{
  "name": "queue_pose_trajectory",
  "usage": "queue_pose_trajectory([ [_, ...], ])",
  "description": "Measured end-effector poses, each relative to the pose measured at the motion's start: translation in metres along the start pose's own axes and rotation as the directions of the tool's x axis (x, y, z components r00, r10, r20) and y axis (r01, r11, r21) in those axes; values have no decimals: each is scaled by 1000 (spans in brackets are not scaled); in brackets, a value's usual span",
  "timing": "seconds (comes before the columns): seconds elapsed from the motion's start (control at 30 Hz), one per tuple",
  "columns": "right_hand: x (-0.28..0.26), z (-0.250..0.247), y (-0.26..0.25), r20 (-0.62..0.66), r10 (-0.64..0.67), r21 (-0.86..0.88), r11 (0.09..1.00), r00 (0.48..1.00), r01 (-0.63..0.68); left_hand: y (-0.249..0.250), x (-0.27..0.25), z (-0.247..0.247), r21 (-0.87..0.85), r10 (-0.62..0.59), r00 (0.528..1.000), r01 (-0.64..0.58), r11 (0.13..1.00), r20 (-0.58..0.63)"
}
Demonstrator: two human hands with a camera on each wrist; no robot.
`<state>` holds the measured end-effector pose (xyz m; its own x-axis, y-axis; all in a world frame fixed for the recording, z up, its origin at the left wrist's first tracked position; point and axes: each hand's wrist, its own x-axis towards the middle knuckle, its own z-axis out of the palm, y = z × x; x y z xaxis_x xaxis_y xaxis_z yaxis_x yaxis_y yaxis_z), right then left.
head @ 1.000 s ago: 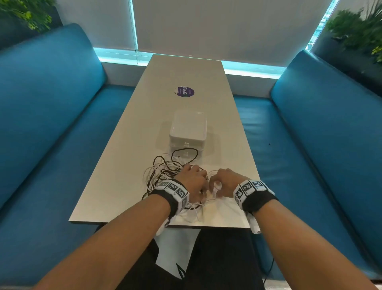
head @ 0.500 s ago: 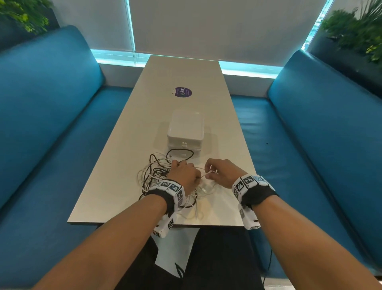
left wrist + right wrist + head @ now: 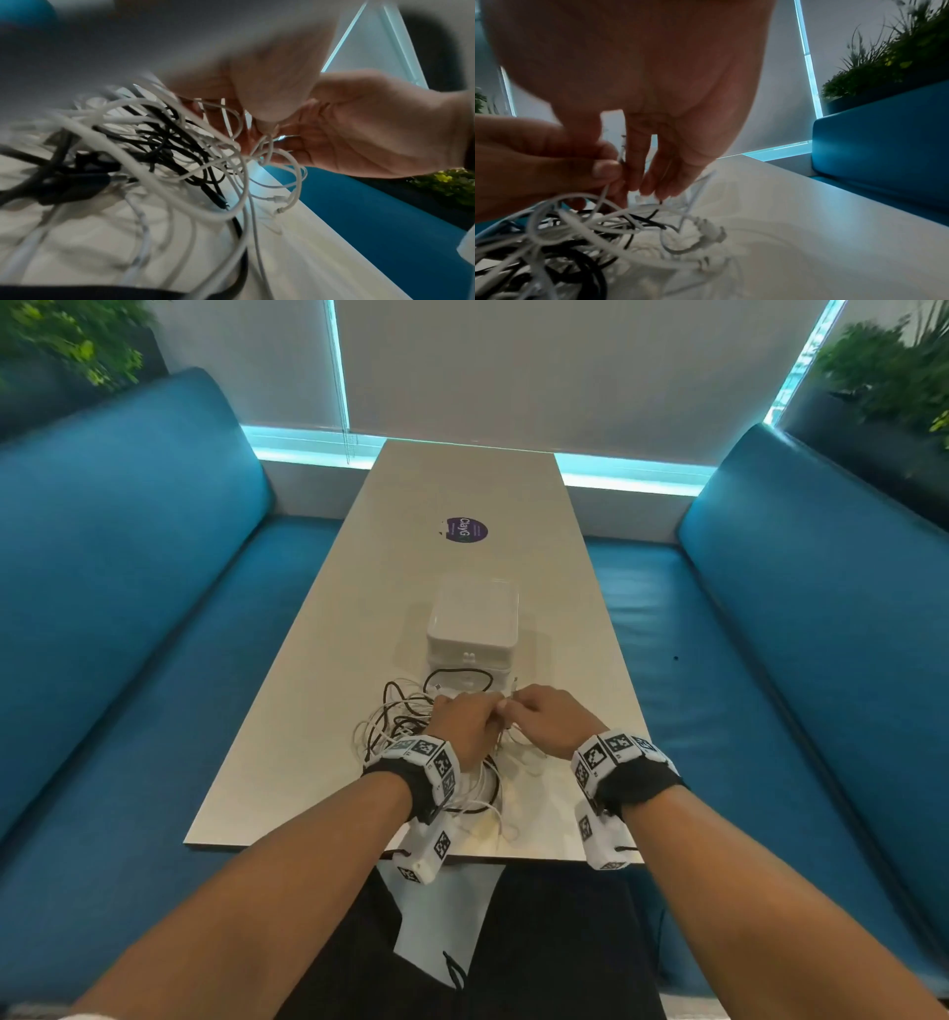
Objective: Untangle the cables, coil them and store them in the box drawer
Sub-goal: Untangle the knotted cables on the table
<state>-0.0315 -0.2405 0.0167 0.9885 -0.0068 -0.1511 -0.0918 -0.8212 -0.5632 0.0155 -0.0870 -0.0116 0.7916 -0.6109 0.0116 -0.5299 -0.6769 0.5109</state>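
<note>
A tangle of white and black cables (image 3: 395, 726) lies on the white table (image 3: 308, 711) near its front edge, just in front of a white drawer box (image 3: 472, 629) that stands closed. My left hand (image 3: 470, 726) and right hand (image 3: 544, 716) meet over the right part of the tangle. In the left wrist view the left fingers (image 3: 267, 101) pinch thin white strands of the cables (image 3: 154, 142), with the right hand (image 3: 372, 125) just behind. In the right wrist view the right fingers (image 3: 654, 162) pinch a thin cable over the heap of cables (image 3: 590, 233).
A round purple sticker (image 3: 464, 529) lies on the table beyond the box. Blue bench seats (image 3: 128, 634) run along both sides, with plants (image 3: 883, 377) behind the backrests. A white blind covers the window at the far end.
Both hands have moved away from me toward the box, lifting strands of the tangle. They stay close together.
</note>
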Motion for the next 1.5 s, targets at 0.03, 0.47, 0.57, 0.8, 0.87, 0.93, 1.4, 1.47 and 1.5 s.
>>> queue_pose_trajectory([
  [0.03, 3, 2, 0, 5, -9, -15, 1000, 1000, 9, -1, 0, 1, -2, -2, 1000, 2, 1000, -6],
  [0.47, 10, 12, -5, -137, -113, 66, 990, 984, 123, -2, -7, 6, 107, -28, 1000, 27, 994, 3],
  [0.57, 13, 3, -2, -192, -75, 63, 994, 978, 89, -4, -3, -1, 172, -20, 998, 9, 985, 65],
  [0.8, 7, 4, 13, -222, -18, -58, 998, 975, 6, -7, -3, 3, 406, -3, 972, -95, 909, 235],
  [0.87, 8, 0, 14, -263, -11, -94, 995, 965, -15, -8, -6, 6, 402, 18, 973, -111, 909, 229],
  [0.93, 11, -8, 17, -288, 27, -157, 985, 957, -75, -11, -7, 6, 381, 49, 978, -124, 916, 201],
  [1.4, 7, 2, -34, -143, 0, 113, 994, 990, 16, -9, 0, 10, 535, 224, 961, -278, 798, 164],
  [1.47, 6, 3, -40, -112, -21, 123, 992, 993, 35, -8, 0, 13, 507, 223, 955, -293, 811, 195],
  [1.5, 5, 3, -42, -103, -24, 127, 991, 994, 37, -9, -1, 13, 489, 214, 954, -291, 822, 208],
])
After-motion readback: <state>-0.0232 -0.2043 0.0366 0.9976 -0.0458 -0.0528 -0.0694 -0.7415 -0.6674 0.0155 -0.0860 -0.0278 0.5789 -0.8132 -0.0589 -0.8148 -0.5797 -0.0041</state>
